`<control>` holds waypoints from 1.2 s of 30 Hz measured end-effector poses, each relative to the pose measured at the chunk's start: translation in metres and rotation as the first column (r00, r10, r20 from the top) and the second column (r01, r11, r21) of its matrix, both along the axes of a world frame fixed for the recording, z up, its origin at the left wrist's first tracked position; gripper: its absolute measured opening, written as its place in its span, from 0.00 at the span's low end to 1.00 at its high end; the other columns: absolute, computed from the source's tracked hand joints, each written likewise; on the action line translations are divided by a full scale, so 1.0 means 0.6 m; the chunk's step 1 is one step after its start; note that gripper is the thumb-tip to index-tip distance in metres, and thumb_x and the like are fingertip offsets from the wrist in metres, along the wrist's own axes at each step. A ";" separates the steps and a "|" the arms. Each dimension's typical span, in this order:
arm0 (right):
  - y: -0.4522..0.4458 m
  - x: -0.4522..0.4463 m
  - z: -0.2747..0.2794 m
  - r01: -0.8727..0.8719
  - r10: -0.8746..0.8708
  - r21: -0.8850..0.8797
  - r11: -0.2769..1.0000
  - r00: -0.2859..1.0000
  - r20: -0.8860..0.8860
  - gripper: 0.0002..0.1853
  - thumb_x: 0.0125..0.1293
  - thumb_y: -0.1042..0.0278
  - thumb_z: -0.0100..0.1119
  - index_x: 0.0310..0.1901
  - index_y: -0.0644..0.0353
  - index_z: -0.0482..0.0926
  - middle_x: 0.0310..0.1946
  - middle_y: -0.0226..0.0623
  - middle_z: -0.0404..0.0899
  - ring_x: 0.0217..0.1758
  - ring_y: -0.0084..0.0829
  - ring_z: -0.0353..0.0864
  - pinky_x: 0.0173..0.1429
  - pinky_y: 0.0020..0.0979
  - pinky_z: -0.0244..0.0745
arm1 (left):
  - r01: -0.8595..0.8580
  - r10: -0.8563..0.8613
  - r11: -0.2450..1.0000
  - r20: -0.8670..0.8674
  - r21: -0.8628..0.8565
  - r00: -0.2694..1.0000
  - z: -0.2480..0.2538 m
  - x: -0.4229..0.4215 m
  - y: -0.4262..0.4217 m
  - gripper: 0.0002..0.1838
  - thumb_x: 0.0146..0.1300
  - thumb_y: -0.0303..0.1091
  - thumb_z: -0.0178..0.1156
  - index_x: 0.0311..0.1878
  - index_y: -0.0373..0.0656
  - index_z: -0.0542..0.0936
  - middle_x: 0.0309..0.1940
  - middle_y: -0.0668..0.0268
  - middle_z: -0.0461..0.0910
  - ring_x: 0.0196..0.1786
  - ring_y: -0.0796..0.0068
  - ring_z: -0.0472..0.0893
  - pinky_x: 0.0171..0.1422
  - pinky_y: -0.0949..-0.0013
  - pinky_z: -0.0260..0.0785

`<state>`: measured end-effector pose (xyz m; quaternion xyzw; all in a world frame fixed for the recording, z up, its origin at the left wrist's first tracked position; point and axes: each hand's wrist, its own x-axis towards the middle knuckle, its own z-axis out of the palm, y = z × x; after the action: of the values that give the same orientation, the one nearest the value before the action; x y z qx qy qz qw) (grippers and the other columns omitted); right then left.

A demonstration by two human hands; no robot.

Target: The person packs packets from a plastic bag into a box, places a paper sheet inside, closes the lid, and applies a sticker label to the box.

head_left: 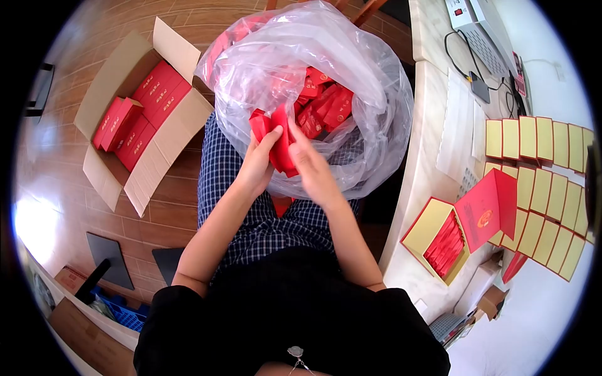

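Observation:
My left hand point(256, 161) is closed around a small bunch of glossy red packets point(282, 141), its thumb lying across them. On the other side my right hand point(309, 168) presses against the same bunch, fingers extended along it and thumb partly hidden. Both hands are at the near rim of a large clear plastic bag point(376, 125) that stands between my knees. Inside the bag lie many loose red packets point(326, 109) with gold print. How many packets my hands hold I cannot tell.
At the left an open carton point(169, 150) contains several red boxes point(135, 138). On the white counter point(401, 207) at the right, an open red box point(417, 232) is filled with red packets. Rows of yellow-sided boxes point(545, 188) stand behind it, and a grey machine point(483, 37) sits farther back.

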<state>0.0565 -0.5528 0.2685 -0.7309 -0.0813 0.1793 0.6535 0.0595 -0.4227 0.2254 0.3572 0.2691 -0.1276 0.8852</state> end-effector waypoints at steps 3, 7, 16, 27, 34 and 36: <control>0.028 -0.018 0.001 -0.022 0.036 -0.107 0.994 0.990 0.134 0.33 0.73 0.55 0.46 0.72 0.67 0.52 0.72 0.53 0.55 0.76 0.45 0.53 0.77 0.40 0.46 | -0.022 0.022 1.000 -0.055 -0.001 0.998 0.011 0.003 -0.005 0.23 0.72 0.49 0.52 0.61 0.43 0.69 0.50 0.64 0.76 0.53 0.73 0.76 0.57 0.66 0.70; 0.036 -0.015 0.015 -0.017 0.206 -0.442 0.897 0.900 0.384 0.35 0.71 0.52 0.48 0.72 0.66 0.54 0.72 0.54 0.55 0.77 0.49 0.51 0.77 0.49 0.40 | 0.125 -0.124 0.992 0.047 -0.021 0.991 0.054 -0.005 0.004 0.28 0.71 0.57 0.48 0.61 0.42 0.69 0.53 0.61 0.74 0.55 0.70 0.75 0.60 0.65 0.69; 0.056 -0.049 0.022 0.027 0.144 -0.266 0.964 0.787 0.600 0.14 0.64 0.75 0.56 0.51 0.67 0.79 0.55 0.47 0.78 0.60 0.43 0.76 0.66 0.40 0.66 | -0.089 0.166 0.792 0.072 -0.604 0.983 -0.010 0.014 0.049 0.27 0.71 0.54 0.51 0.53 0.35 0.70 0.41 0.62 0.74 0.42 0.69 0.76 0.50 0.66 0.73; 0.053 -0.037 0.008 0.341 -0.326 0.170 0.925 0.939 -0.110 0.18 0.67 0.65 0.60 0.53 0.66 0.72 0.42 0.36 0.79 0.41 0.24 0.77 0.45 0.27 0.73 | -0.083 0.109 0.993 0.435 -0.080 0.894 0.059 -0.001 0.027 0.33 0.74 0.59 0.36 0.73 0.49 0.56 0.42 0.61 0.76 0.43 0.71 0.79 0.50 0.66 0.75; 0.056 -0.037 0.010 0.317 -0.170 -0.146 0.937 0.781 0.601 0.21 0.58 0.71 0.69 0.51 0.67 0.74 0.36 0.45 0.79 0.35 0.38 0.81 0.39 0.32 0.74 | -0.153 0.164 0.981 0.088 -0.122 0.983 0.092 0.000 0.025 0.30 0.73 0.61 0.39 0.57 0.42 0.70 0.42 0.66 0.76 0.46 0.71 0.76 0.52 0.66 0.72; 0.053 -0.031 0.017 0.280 -0.023 -0.242 0.929 0.696 0.717 0.21 0.53 0.77 0.70 0.49 0.67 0.75 0.29 0.44 0.77 0.28 0.38 0.78 0.31 0.33 0.72 | -0.180 0.186 0.961 0.008 -0.212 0.983 0.085 0.003 0.032 0.24 0.73 0.59 0.40 0.44 0.45 0.70 0.35 0.70 0.71 0.38 0.77 0.71 0.47 0.69 0.69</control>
<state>0.0378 -0.5210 0.2786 -0.8469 -0.2309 -0.1567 0.4526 0.0611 -0.4034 0.2765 0.2370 0.2736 -0.0682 0.9297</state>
